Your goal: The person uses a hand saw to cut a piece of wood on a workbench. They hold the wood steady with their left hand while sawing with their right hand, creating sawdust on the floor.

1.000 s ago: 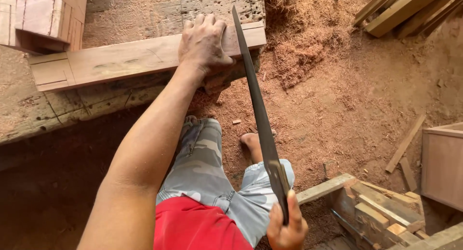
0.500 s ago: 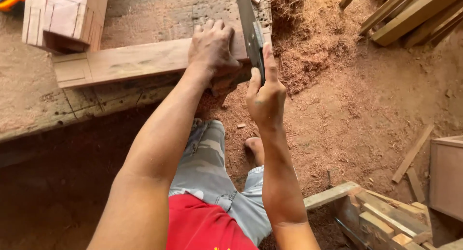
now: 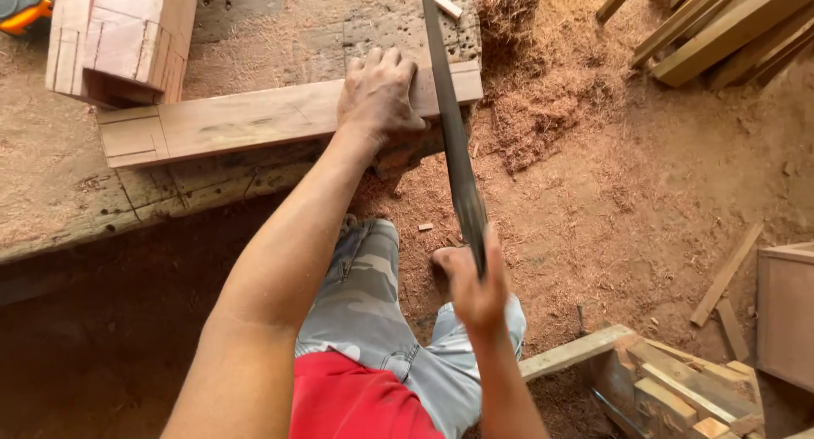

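Far left, at the table's top corner, you've got an orange and grey tool (image 3: 21,5) half out of view, and just beside it a notched wooden block (image 3: 119,36) standing on the dusty table (image 3: 51,185). Below that block lies the plank (image 3: 246,117), stretched flat along the table's near edge, its right end reaching the table's right edge. Your left hand (image 3: 379,90) is pressed flat on top of the plank near that right end, fingers together and pointing away from you, pinning the wood down. Just right of those fingers, the saw (image 3: 449,134) crosses the plank, its long dark blade running from the top of the view down towards you at a slight slant. Your right hand (image 3: 475,288) is wrapped tight around the saw's handle, low and near your knee, above your camouflage trousers (image 3: 365,295). Right of the table, a heap of sawdust (image 3: 543,91) covers the floor. Further right, long timber strips (image 3: 721,32) lie stacked at the top corner, loose offcuts (image 3: 725,274) lie lower down, and a slatted wooden frame (image 3: 670,380) sits at the bottom right.
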